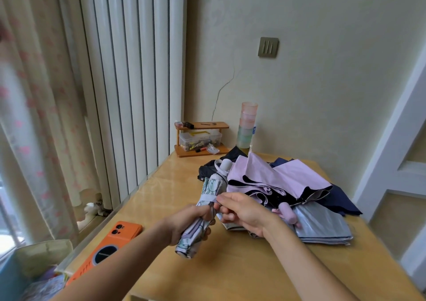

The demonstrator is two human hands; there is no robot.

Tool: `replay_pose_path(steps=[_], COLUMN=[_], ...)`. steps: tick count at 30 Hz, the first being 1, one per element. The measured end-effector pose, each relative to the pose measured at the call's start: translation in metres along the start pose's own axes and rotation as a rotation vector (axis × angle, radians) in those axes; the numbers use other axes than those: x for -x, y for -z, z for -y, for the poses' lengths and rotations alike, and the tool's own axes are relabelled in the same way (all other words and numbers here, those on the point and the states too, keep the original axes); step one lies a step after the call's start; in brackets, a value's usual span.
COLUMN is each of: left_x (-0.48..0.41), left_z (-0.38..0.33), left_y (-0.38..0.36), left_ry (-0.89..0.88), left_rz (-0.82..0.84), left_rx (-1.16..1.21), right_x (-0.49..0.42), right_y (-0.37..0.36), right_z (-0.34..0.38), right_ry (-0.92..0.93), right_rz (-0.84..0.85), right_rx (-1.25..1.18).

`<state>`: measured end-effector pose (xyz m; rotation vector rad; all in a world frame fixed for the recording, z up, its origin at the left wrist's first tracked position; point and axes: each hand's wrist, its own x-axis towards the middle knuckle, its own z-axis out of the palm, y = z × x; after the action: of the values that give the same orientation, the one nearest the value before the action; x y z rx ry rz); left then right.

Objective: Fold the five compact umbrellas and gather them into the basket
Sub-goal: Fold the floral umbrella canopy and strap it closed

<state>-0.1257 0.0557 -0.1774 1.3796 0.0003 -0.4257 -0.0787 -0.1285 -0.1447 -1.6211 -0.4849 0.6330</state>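
Pale floral fabric, rolled tight: one compact umbrella at frame centre, held over the wooden table. Long axis steep, leaning from lower left to upper right, white handle pointing up and away, canopy tips toward the bottom edge. Left hand wrapped round its lower half; right hand just beside it, pinching the white strap circling the roll. Right of centre, one pile of unfolded umbrellas in lilac, navy, black and silver, exact count unclear. One orange phone at lower left.
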Motion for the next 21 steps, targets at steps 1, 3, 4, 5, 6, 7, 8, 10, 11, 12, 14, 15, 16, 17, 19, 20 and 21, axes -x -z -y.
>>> replay_pose_path(steps=[1, 3, 4, 5, 6, 7, 8, 10, 11, 12, 14, 15, 16, 17, 19, 20, 21], left_x=[0.000, -0.001, -0.002, -0.002, -0.003, -0.004, -0.004, -0.004, -0.004, -0.004, -0.005, -0.005, -0.006, -0.005, -0.005, -0.005, -0.005], left_z=[-0.001, -0.002, -0.003, -0.003, -0.003, -0.004, -0.004, -0.004, -0.004, -0.004, -0.005, -0.005, -0.005, -0.004, -0.003, -0.002, -0.001], left_y=[0.001, 0.001, 0.000, -0.001, -0.003, -0.005, -0.007, -0.009, -0.009, -0.009, -0.008, -0.008, -0.008, -0.008, -0.009, -0.010, -0.011], left_ry=[-0.008, -0.017, -0.019, -0.016, -0.012, -0.012, -0.017, -0.026, -0.028, -0.027, -0.023, -0.023, -0.023, -0.022, -0.015, -0.015, -0.017], left_rz=[0.011, 0.013, 0.008, 0.002, 0.000, 0.001, 0.003, 0.001, 0.005, 0.015, 0.036, 0.043, 0.052, 0.063, 0.093, 0.104, 0.110], left_rx=[-0.002, -0.010, -0.009, -0.005, 0.004, 0.012, 0.017, 0.013, 0.011, 0.006, -0.024, -0.038, -0.039, -0.029, 0.016, 0.042, 0.064], right_x=[0.001, 0.003, 0.004, 0.004, 0.004, 0.003, 0.003, 0.001, 0.001, 0.002, 0.004, 0.005, 0.006, 0.006, 0.006, 0.005, 0.004], right_y=[0.001, 0.003, 0.004, 0.003, 0.002, 0.001, 0.001, 0.002, 0.003, 0.004, 0.005, 0.004, 0.004, 0.004, 0.005, 0.006, 0.008], right_z=[0.001, 0.005, 0.007, 0.008, 0.009, 0.009, 0.008, 0.005, 0.004, 0.003, 0.000, -0.001, -0.002, -0.004, -0.004, -0.004, -0.004], right_ry=[0.015, 0.027, 0.028, 0.028, 0.029, 0.032, 0.033, 0.023, 0.020, 0.022, 0.036, 0.041, 0.044, 0.047, 0.040, 0.030, 0.019], right_rz=[0.010, -0.010, -0.030, -0.053, -0.075, -0.095, -0.115, -0.147, -0.149, -0.144, -0.133, -0.131, -0.129, -0.128, -0.139, -0.152, -0.161], right_rx=[0.025, 0.154, 0.226, 0.276, 0.303, 0.316, 0.318, 0.298, 0.277, 0.251, 0.206, 0.189, 0.175, 0.168, 0.188, 0.203, 0.215])
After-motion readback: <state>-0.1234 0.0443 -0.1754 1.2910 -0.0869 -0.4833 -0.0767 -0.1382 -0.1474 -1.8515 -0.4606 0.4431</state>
